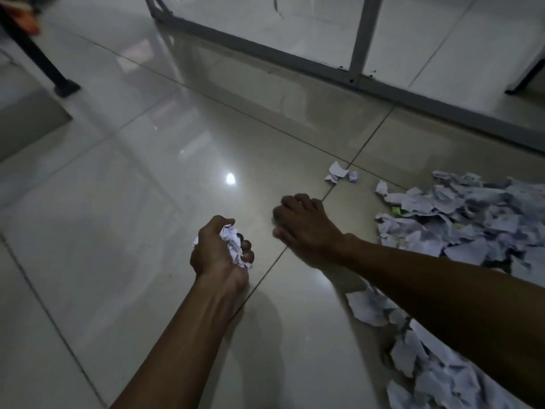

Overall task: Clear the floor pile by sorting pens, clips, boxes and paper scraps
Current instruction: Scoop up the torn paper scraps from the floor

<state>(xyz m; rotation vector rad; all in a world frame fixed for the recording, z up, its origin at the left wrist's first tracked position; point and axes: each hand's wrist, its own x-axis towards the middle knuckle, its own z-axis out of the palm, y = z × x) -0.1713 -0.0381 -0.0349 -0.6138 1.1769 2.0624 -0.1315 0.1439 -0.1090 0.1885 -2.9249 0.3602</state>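
My left hand (219,250) grips a crumpled wad of white paper scraps (234,245) above the glossy tiled floor. My right hand (303,224) hovers palm down just right of it, knuckles up, its fingers curled under; whether it holds anything is hidden. A large pile of torn white paper scraps (460,219) spreads over the floor at the right, with a small green bit (396,210) showing near its left edge. More scraps (418,358) trail toward the lower right, partly hidden by my right forearm. A few loose scraps (339,172) lie apart, beyond my right hand.
A grey metal frame with glass panels (355,48) runs across the back and right. A black furniture leg (50,69) stands at the far left, another dark leg (525,78) at the far right. Bare tiles (118,202) fill the left and middle.
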